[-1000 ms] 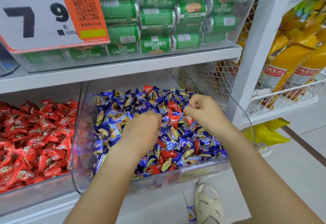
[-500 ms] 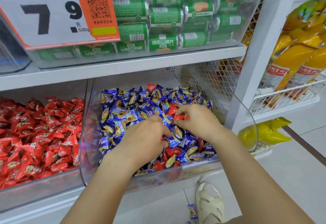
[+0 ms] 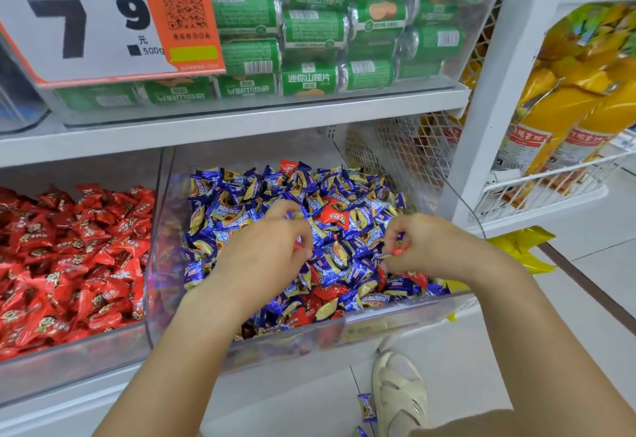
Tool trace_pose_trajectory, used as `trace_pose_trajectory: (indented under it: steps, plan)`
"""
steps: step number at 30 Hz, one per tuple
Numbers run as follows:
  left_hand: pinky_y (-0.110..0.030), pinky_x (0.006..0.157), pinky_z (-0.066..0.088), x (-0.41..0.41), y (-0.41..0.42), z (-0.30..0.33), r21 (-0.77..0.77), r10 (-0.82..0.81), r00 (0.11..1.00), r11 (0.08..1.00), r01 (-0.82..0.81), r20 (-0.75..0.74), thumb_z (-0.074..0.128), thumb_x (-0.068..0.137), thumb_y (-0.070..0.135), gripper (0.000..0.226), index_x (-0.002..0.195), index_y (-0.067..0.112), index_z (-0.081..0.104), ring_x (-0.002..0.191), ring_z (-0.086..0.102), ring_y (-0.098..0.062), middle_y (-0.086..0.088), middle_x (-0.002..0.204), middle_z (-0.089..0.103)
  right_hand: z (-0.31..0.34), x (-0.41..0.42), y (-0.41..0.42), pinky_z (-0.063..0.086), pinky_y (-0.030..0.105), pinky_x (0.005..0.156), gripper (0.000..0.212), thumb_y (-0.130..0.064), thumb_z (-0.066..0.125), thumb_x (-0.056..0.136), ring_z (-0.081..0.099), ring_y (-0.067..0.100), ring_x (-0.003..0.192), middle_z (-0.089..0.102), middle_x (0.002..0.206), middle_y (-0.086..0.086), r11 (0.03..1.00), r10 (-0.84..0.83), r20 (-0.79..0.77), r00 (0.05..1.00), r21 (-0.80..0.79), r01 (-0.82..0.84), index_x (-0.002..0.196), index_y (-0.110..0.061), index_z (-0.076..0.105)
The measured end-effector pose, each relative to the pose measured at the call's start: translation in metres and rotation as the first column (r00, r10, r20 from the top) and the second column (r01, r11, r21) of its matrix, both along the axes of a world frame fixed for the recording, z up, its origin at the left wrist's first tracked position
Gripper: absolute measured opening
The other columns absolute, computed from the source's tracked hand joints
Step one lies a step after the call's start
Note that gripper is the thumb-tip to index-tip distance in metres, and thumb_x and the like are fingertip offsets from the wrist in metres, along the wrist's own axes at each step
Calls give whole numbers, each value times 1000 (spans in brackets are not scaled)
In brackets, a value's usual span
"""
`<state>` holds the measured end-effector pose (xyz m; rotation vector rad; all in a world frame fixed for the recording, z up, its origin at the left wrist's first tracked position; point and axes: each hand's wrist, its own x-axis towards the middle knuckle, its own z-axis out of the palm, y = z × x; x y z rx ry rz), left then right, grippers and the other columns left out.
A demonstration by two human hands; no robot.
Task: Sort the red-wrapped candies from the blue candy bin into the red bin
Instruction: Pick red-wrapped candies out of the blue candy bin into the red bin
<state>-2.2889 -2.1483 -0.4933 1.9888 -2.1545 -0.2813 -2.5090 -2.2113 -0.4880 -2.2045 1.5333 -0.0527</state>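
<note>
While both hands worked inside the clear blue candy bin (image 3: 161, 264), a beige sandal (image 3: 401, 398) stood on the floor below them, with a stray blue candy (image 3: 367, 407) just beside it. The left hand (image 3: 261, 264) rested on the pile with fingers curled downward; a sliver of red showed at its fingertips, but whether it gripped anything could not be determined. The right hand (image 3: 433, 251) pinched a red-wrapped candy (image 3: 401, 250) between thumb and fingers, just above the pile. The hands were apart, with blue wrappers (image 3: 344, 254) between them. Further red-wrapped pieces lay mixed in the pile: several beneath and nearer than the hands, one (image 3: 332, 216) just beyond the gap between them, and one (image 3: 288, 166) at the far edge. To the left of the left hand, the red bin (image 3: 69, 354) held red candies only. Beyond the hands, an upper shelf (image 3: 241, 120) carried green packets (image 3: 309, 27) and a price sign (image 3: 86, 23). Yellow bags (image 3: 578, 92) hung far right of the right hand.
</note>
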Motion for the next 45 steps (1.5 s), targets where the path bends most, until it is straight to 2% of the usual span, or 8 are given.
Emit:
trace_pose_trajectory:
  steps: [3,7,14,18,25,34,41,45]
  plan:
    - [-30,71,46,6,1,7,-117,60,996,991,-68,-67,60,89,36,18,106,36,58,90,58,-12,16,125,44,-8,2,5,39,21,61,38,-32,78,73,50,5,75,52,84,-16,990,90,-147,985,122,-72,109,-29,65]
    - [-26,60,39,8,5,13,-86,107,992,990,-113,-73,61,87,42,7,89,36,62,80,55,-8,18,84,59,-20,10,0,46,27,73,32,-37,79,72,58,14,89,63,94,-8,989,88,-116,989,127,-73,100,-27,68]
    - [-31,74,44,-19,-1,-16,92,-53,985,995,38,164,49,92,21,34,120,37,57,109,56,-16,12,124,55,-5,2,0,37,29,58,29,-41,70,79,51,17,70,56,71,-2,999,18,23,1000,-40,-17,78,-13,62]
    - [-29,62,41,-18,-2,-22,58,-35,973,998,22,228,49,91,17,11,95,27,53,90,58,-19,7,102,61,4,11,11,29,24,51,44,-59,63,79,43,10,60,47,64,-4,993,53,6,999,-104,-52,77,-16,54]
    - [-28,54,40,-16,10,8,-20,-9,996,1000,7,-91,54,83,32,17,75,27,39,63,50,-15,5,71,58,3,33,15,36,30,56,28,-45,66,77,44,13,57,48,58,-2,985,77,146,986,-166,-52,75,-19,56]
    - [-27,70,36,-29,5,-20,243,-197,976,955,171,88,59,85,52,38,121,41,53,102,53,-16,8,99,57,-11,35,-14,47,32,75,17,-24,61,83,56,19,83,58,91,1,946,-110,401,909,-239,219,95,-16,69]
    - [-30,72,47,-14,9,-1,-16,-111,993,994,110,-41,51,90,47,16,104,40,55,90,55,-11,14,97,54,-23,61,-17,48,31,81,37,-29,67,85,61,22,99,67,112,6,984,-28,160,987,-169,55,120,-21,62]
    - [-34,74,49,28,29,24,-140,-21,965,990,-17,-262,58,83,50,13,94,43,59,75,54,-4,14,81,57,-5,65,-17,50,34,72,23,-23,60,88,56,22,68,68,90,10,961,-93,214,972,-236,144,108,-13,66]
